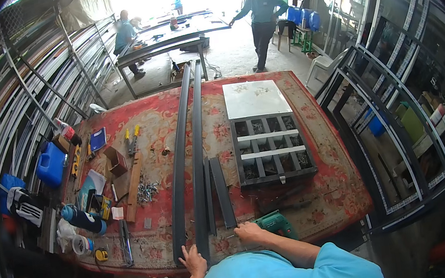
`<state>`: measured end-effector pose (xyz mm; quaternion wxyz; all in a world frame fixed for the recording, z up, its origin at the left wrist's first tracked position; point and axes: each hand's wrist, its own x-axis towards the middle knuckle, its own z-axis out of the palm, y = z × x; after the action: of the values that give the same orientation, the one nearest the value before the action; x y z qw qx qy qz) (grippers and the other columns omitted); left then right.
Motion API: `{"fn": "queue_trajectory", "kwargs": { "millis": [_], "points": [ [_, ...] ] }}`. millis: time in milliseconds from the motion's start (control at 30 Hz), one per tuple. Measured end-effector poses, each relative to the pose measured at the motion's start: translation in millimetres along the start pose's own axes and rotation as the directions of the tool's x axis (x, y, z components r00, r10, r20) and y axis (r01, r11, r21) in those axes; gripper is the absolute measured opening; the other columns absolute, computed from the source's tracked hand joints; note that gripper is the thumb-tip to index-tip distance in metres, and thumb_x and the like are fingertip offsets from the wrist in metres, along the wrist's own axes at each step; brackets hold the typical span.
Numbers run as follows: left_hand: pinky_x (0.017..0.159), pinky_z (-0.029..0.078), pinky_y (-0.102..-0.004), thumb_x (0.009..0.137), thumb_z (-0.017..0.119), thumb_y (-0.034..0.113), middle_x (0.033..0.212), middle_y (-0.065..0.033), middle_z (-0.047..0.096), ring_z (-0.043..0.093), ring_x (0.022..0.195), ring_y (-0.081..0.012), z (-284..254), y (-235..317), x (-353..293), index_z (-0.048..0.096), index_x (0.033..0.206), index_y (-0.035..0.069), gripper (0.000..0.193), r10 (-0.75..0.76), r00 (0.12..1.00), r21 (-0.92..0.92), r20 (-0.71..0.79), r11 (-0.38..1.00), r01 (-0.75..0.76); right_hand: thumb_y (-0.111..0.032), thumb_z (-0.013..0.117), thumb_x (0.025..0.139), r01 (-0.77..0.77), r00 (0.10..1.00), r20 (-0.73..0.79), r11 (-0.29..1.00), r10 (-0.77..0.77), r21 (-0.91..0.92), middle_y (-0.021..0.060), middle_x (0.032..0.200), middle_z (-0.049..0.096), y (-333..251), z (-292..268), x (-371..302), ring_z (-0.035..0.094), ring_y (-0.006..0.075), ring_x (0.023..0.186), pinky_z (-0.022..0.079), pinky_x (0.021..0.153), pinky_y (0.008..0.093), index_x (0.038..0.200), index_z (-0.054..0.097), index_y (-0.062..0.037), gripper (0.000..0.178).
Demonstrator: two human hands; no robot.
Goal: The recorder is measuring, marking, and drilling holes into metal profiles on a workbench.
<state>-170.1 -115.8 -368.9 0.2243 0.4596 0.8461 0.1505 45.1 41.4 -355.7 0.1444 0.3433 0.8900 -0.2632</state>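
Note:
Two long dark grey metal profiles (181,172) (199,164) run side by side away from me across the table. My left hand (194,262) rests at their near ends, fingers spread and gripping nothing. Just right of the profiles, my right hand (250,233) is closed around the front end of a green power drill (276,223). A thin bit seems to stick out left of the fingers. The drill's body lies beyond that hand, low over the table edge. Two shorter dark profile pieces (222,192) (209,197) lie beside the long ones, close to my right hand.
A compartmented box (274,167) with its white lid (255,98) open holds small hardware. Loose screws (148,190), a wooden strip (135,190), a blue bottle (83,219) and a tape measure (101,254) lie left on the red carpet (332,181). Glass frames lean right; several people stand beyond.

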Motion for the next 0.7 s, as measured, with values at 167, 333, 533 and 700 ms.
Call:
{"fn": "queue_trajectory", "kwargs": {
  "millis": [167,333,533,700],
  "points": [
    [0.113,0.010,-0.0647,0.088,0.056,0.005,0.139,-0.0103,0.050,0.018,0.145,-0.0322,-3.9,-1.1,-0.3,0.051,0.133,0.002,0.045,0.007,1.000,-0.013,0.023,1.000,-0.007,-0.015,0.061,0.080,0.019,0.999,-0.044,1.000,-0.019,0.000,0.0206,0.109,0.063,1.1,-0.5,-1.2,0.061,0.0372,0.102,0.052,0.085,0.0454,0.104,0.065,-0.0039,0.027],
    [0.113,0.009,-0.0639,0.087,0.057,0.009,0.141,-0.0117,0.048,0.018,0.145,-0.0325,-5.8,-4.0,-0.7,0.049,0.134,0.002,0.048,0.017,0.999,-0.031,0.042,0.999,-0.016,-0.017,0.061,0.080,0.020,1.000,0.002,1.000,-0.020,-0.016,0.0205,0.108,0.063,2.7,-2.0,1.7,0.061,0.0380,0.102,0.051,0.085,0.0460,0.107,0.063,-0.0042,0.030],
    [0.114,0.007,-0.0630,0.084,0.061,0.014,0.142,-0.0122,0.047,0.018,0.145,-0.0332,-5.0,-11.8,-0.6,0.049,0.135,0.003,0.054,0.037,0.998,-0.068,0.053,0.997,-0.034,-0.016,0.059,0.081,0.044,0.996,-0.072,0.999,-0.044,-0.009,0.0207,0.105,0.065,7.7,6.8,5.7,0.063,0.0382,0.099,0.053,0.082,0.0462,0.101,0.067,-0.0035,0.024],
    [0.114,0.007,-0.0627,0.082,0.061,0.013,0.142,-0.0119,0.047,0.018,0.145,-0.0334,-1.5,-16.3,-0.6,0.049,0.135,0.003,0.055,0.043,0.998,-0.073,0.046,0.997,-0.039,-0.016,0.056,0.083,0.047,0.997,-0.059,0.999,-0.047,-0.013,0.0210,0.104,0.065,6.4,1.8,5.3,0.064,0.0382,0.098,0.053,0.082,0.0466,0.099,0.066,-0.0036,0.023]
  ]
}}
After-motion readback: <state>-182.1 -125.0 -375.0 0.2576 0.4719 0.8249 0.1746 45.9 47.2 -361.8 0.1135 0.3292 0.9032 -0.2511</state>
